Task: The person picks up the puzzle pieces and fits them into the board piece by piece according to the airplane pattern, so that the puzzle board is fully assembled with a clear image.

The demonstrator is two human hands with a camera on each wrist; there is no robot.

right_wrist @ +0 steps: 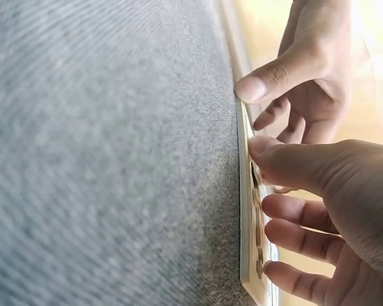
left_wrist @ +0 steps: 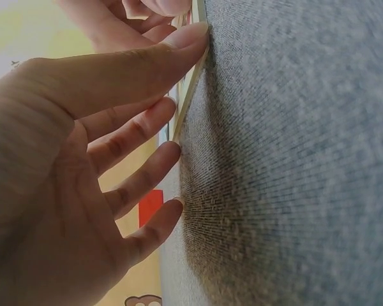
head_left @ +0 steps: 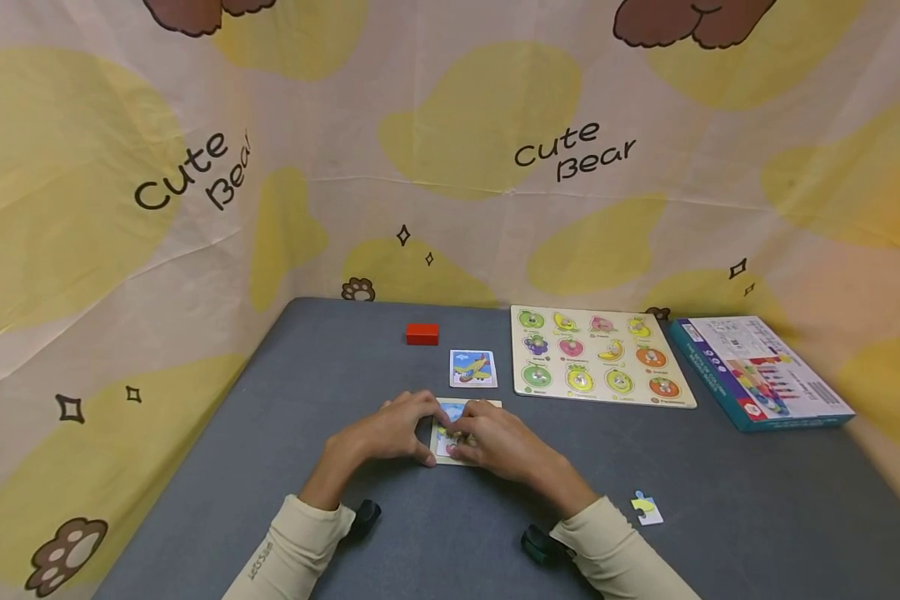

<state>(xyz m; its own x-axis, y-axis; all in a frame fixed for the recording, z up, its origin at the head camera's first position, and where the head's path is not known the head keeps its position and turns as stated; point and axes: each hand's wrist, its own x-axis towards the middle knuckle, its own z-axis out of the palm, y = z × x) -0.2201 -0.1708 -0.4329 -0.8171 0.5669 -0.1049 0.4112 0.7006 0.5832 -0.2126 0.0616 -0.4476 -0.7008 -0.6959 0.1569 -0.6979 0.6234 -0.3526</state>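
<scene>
A small wooden puzzle board (head_left: 444, 460) with a light rim and a colourful picture lies between both hands. My left hand (head_left: 393, 429) holds it at the left, thumb at the near corner and fingertips along the far left side. With fingers spread over the picture, my right hand (head_left: 502, 442) presses on the pieces; its thumb (right_wrist: 268, 148) touches them near the closest edge. In the right wrist view the board edge (right_wrist: 244, 223) rests on the table, with gaps between pieces. The hands hide much of the picture.
Behind the board lie an airplane picture card (head_left: 473, 369) and a red block (head_left: 422, 334). A fruit board (head_left: 600, 399) and a teal-edged box (head_left: 798, 375) are at the back right. One loose puzzle piece (head_left: 651, 513) lies right of my right forearm.
</scene>
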